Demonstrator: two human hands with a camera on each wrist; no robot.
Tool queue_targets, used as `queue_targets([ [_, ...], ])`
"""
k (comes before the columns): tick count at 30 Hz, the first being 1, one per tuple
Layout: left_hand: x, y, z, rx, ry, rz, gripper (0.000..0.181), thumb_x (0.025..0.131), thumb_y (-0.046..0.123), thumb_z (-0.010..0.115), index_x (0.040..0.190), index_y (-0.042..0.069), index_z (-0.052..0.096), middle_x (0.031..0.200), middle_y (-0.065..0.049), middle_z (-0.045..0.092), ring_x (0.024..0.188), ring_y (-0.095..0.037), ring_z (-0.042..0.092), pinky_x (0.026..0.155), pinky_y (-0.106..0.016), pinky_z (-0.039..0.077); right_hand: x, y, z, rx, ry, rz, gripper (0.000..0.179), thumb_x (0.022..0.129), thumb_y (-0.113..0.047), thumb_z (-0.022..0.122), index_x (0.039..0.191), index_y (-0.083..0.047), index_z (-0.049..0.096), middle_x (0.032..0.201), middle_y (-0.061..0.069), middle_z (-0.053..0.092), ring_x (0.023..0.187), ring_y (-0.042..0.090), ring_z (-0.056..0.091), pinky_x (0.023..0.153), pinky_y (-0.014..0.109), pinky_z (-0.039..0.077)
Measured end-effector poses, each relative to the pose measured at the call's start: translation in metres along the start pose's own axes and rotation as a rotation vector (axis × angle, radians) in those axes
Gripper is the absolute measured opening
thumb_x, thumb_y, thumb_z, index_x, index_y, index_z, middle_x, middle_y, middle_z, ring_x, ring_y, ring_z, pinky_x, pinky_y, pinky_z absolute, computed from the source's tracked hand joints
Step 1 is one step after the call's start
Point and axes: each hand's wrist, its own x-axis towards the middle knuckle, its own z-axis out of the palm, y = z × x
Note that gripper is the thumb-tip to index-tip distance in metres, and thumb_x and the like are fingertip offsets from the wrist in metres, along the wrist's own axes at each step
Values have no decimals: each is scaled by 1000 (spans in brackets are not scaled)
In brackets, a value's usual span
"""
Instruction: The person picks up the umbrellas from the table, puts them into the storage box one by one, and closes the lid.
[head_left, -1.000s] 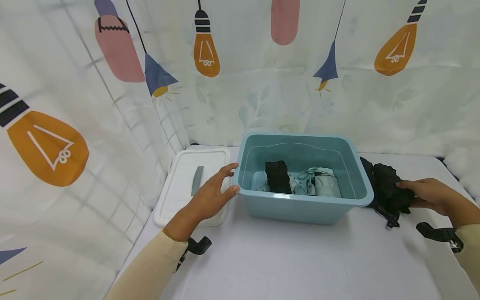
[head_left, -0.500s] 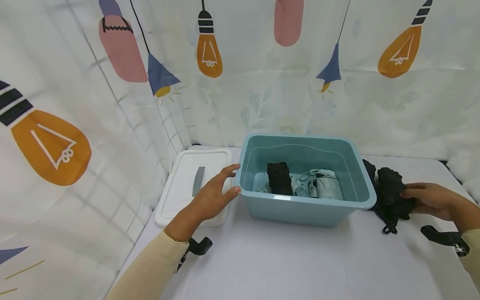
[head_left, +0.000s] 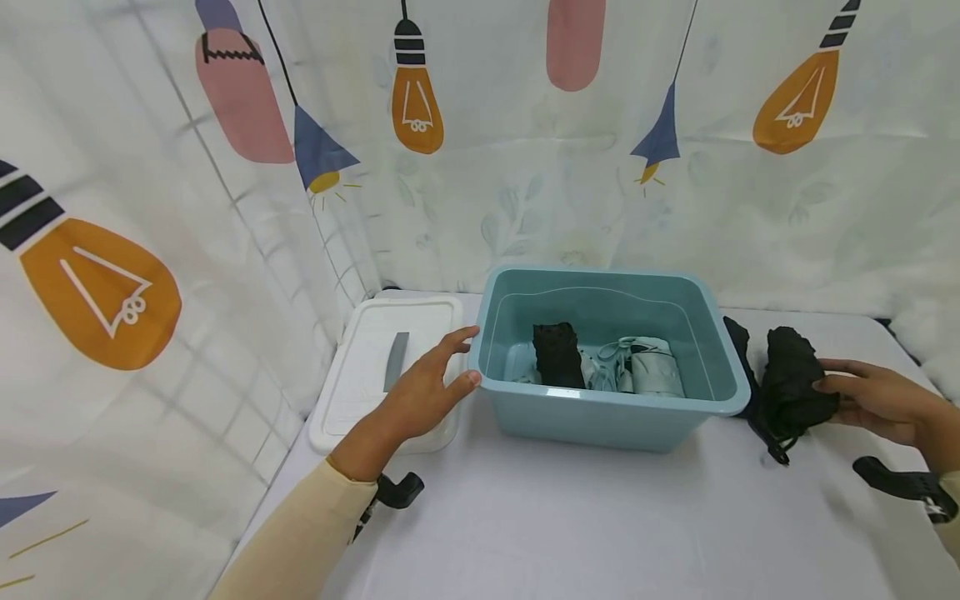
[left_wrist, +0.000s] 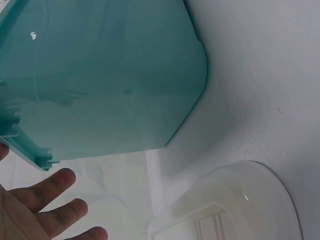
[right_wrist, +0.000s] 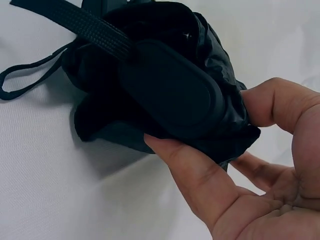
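In the head view my right hand (head_left: pixel 885 404) holds a compact black folded umbrella (head_left: pixel 795 387) at the right of the light blue plastic bin (head_left: pixel 592 421). Up close, thumb and fingers pinch the umbrella's loose fabric; its oval handle end (right_wrist: pixel 172 90) and woven wrist strap (right_wrist: pixel 92 30) face the right wrist camera. My left hand (head_left: pixel 420 387) has its fingers spread, fingertips right at the bin's left rim. Inside the bin lie a black rolled bundle (head_left: pixel 558 357) and a light blue roll (head_left: pixel 655 368) with a cord loop.
Another black fabric item (head_left: pixel 737 337) lies against the bin's right side, partly hidden. Left of the bin, a white lid (head_left: pixel 360 392) with a grey handle (head_left: pixel 396 361) lies on the white-covered table (head_left: pixel 600 525). A printed curtain (head_left: pixel 525 192) hangs behind and at the left.
My right hand has drawn the black umbrella slightly to the right, away from the bin and the other black item. The left hand stays at the bin's rim.
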Motion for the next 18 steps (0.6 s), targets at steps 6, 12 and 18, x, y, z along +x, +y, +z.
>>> queue_targets([
  [6,0,0,-1,2,-3,-1,69,100,67,48,160,41,26,147,-9,53,134,-37,50,102,-67,42,-2,0,-2,16,27,-57,77,112,-22,41,151,17,-13,148,54,-2,118,52,53,86,41,59],
  [12,-1,1,-1,7,-5,-1,68,101,66,48,160,41,25,148,-9,53,135,-37,49,102,-67,42,-8,-3,-7,29,47,-101,79,112,-23,42,152,17,-14,150,52,-3,97,6,60,81,33,59],
  [18,-1,1,0,7,-2,-3,69,100,68,47,160,41,26,148,-10,53,135,-39,49,102,-68,41,-15,-10,-8,95,82,-140,78,112,-22,42,156,10,-15,150,51,-4,89,-8,58,77,25,58],
])
